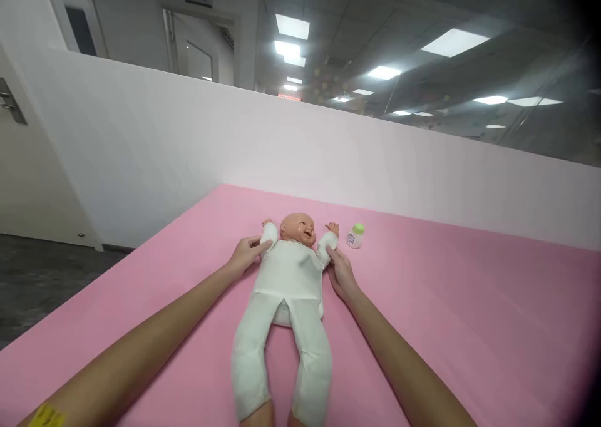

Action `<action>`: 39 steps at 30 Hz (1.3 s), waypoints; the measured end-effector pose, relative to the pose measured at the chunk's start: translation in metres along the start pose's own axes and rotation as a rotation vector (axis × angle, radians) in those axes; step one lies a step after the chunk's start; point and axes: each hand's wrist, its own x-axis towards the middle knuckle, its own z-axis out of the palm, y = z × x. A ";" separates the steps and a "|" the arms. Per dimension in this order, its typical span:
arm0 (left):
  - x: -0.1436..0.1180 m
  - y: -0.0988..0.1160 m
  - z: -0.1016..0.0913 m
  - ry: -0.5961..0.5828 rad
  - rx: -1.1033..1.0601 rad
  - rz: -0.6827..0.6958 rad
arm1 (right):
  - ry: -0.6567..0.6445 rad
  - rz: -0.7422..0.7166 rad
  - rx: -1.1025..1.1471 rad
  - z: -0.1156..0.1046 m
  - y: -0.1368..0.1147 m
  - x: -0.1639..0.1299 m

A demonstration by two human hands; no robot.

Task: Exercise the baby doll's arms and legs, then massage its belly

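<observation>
A baby doll (288, 273) with a white cloth body lies on its back on the pink table top, its head toward the far wall and its legs toward me. Both doll arms are bent up beside the head. With thumb and fingers, my left hand (248, 253) grips the doll's arm on the left side of the view. On the other side, my right hand (341, 272) holds the other doll arm near the elbow. Part of the fingers of each hand is hidden under the doll's arms.
Just right of the doll stands a small clear bottle (355, 236) with a green cap. The pink table top (446, 302) meets a low white wall (357, 158) at the back. A door (37, 151) with a metal handle is at the left, beyond the table's edge.
</observation>
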 end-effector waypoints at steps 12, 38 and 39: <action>0.000 0.000 0.000 0.016 -0.010 0.002 | -0.008 -0.014 -0.029 0.001 -0.002 -0.002; 0.004 -0.002 0.000 -0.001 -0.108 0.047 | -0.007 -0.057 -0.069 -0.006 0.004 0.004; 0.004 -0.003 0.000 0.000 -0.122 0.039 | -0.006 -0.051 -0.066 -0.007 0.005 0.004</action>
